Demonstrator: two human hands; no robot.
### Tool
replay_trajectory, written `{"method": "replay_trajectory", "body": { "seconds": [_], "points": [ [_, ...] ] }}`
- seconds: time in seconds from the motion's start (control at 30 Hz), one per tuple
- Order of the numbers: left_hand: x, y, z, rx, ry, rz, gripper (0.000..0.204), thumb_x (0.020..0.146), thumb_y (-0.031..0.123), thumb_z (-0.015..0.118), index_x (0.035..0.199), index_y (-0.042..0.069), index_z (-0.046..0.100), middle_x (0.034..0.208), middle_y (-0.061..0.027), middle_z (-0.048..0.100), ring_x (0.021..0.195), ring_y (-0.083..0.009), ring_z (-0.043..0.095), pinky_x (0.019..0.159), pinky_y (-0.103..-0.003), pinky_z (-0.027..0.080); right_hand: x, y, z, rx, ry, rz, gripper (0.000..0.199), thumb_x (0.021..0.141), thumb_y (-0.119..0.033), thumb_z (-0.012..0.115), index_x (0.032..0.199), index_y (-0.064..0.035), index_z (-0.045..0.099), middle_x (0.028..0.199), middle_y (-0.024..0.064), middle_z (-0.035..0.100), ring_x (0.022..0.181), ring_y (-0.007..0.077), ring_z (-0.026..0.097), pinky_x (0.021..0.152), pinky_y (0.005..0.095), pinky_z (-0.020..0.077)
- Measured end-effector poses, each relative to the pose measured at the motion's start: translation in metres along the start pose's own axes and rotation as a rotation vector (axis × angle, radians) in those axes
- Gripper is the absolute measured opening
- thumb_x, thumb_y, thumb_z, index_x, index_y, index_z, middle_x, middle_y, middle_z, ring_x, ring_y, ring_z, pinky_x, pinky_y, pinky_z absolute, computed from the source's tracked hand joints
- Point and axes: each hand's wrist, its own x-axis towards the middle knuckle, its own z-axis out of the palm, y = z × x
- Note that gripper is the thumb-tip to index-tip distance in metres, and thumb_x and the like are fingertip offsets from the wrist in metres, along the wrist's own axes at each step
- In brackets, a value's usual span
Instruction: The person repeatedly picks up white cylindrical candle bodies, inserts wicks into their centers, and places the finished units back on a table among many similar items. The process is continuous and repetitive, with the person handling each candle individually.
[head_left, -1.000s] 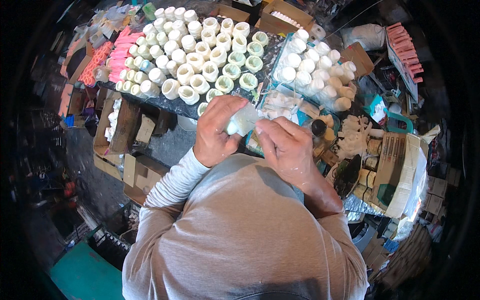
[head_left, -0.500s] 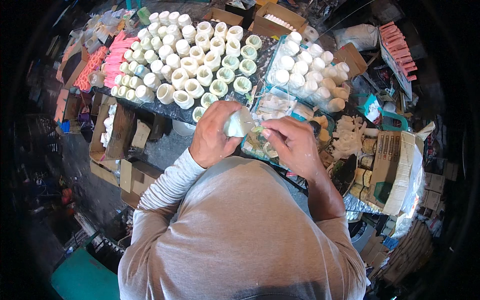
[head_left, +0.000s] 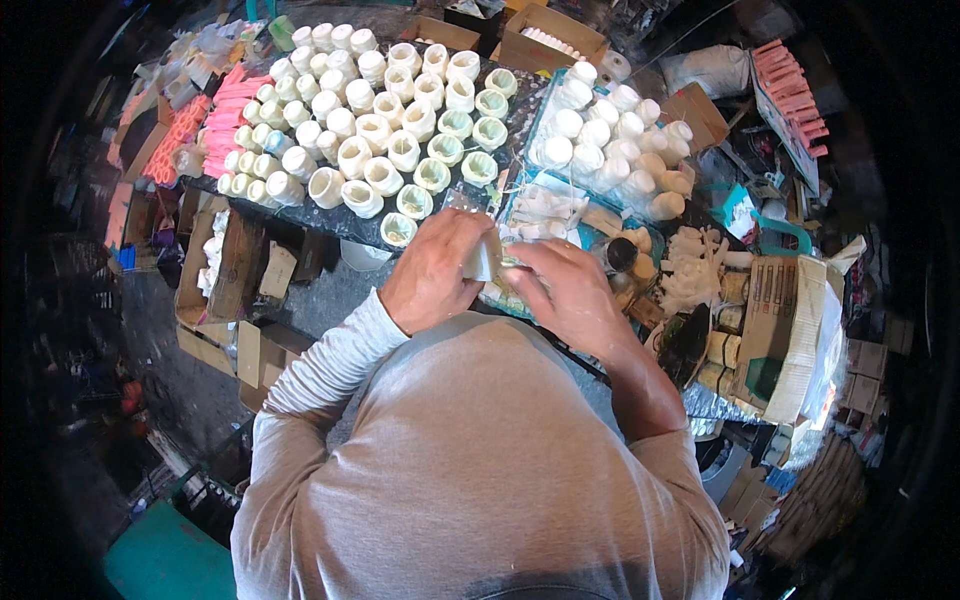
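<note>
My left hand (head_left: pixel 437 268) is closed around a pale, whitish cylinder (head_left: pixel 483 258) held in front of my chest, its right end facing my other hand. Thumb and fingers of my right hand (head_left: pixel 570 290) are bent together at that end; whatever they pinch is too small to make out. Beyond my left hand, rows of cream cup-like pieces (head_left: pixel 383 176) stand on a dark table, and the nearer right ones look greenish inside. Past my right hand, a blue-rimmed tray holds many upright white cylinders (head_left: pixel 587 158).
Pale pieces fill a second tray (head_left: pixel 545 205) behind my right hand. Further right are a dark round jar (head_left: pixel 622 254) and an open cardboard box (head_left: pixel 770 325). Pink sticks (head_left: pixel 232 110) lie at the table's left end. Another cardboard box (head_left: pixel 235 262) stands below the table's left side.
The cylinder has turned, so its end face shows less. My right hand has moved left, and its fingers are now against the cylinder's end. The view has shifted slightly.
</note>
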Motion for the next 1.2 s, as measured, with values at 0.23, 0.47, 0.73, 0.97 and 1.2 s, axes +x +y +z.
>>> {"method": "replay_trajectory", "body": {
  "seconds": [0.23,0.47,0.73,0.97,1.2],
  "points": [
    [-0.003,-0.001,-0.002,0.044,-0.168,0.089,0.063,0.065,0.0,0.084,0.125,-0.001,0.063,0.122,-0.0204,0.064,0.111,-0.0414,0.065,0.096,-0.046,0.055,-0.011,0.014,0.016,-0.046,-0.077,-0.058,0.014,0.092,0.002,0.07,0.105,-0.0005,0.074,0.086,0.0168,0.068,0.077,0.0333,0.065,0.069,0.0383,0.0512],
    [0.005,0.009,-0.016,-0.107,-0.139,-0.093,0.076,0.074,0.004,0.084,0.145,0.005,0.057,0.133,-0.0247,0.05,0.125,-0.0407,0.059,0.1,-0.042,0.054,-0.019,0.051,0.036,0.68,0.061,0.492,0.011,0.099,-0.005,0.073,0.106,0.004,0.074,0.088,0.0021,0.073,0.08,0.0079,0.064,0.075,0.026,0.0526],
    [-0.001,-0.001,0.023,-1.616,0.074,-0.766,0.081,0.084,0.004,0.088,0.153,0.005,0.046,0.139,-0.0099,0.062,0.13,-0.021,0.06,0.108,-0.039,0.051,-0.044,0.058,0.062,1.007,0.309,0.313,0.005,0.099,-0.001,0.072,0.103,0.0013,0.072,0.1,0.0035,0.074,0.091,0.0099,0.066,0.086,0.0281,0.0544],
    [0.003,0.007,0.04,-1.341,0.123,-0.396,0.079,0.083,-0.005,0.086,0.152,0.006,0.047,0.135,-0.0069,0.066,0.13,-0.017,0.06,0.112,-0.037,0.049,-0.033,0.055,0.086,1.186,0.4,0.313,0.02,0.099,0.0,0.07,0.119,0.0016,0.073,0.116,0.0061,0.076,0.104,0.013,0.069,0.094,0.031,0.0546],
    [-0.001,0.012,0.035,-0.846,0.015,-0.119,0.082,0.083,-0.005,0.084,0.152,0.004,0.04,0.146,-0.0122,0.053,0.136,-0.0218,0.054,0.115,-0.037,0.044,-0.041,0.046,0.063,0.863,0.344,0.373,0.029,0.096,0.001,0.068,0.124,-0.0004,0.073,0.119,0.0064,0.077,0.108,0.0132,0.07,0.096,0.0307,0.0544]
  ]
}}
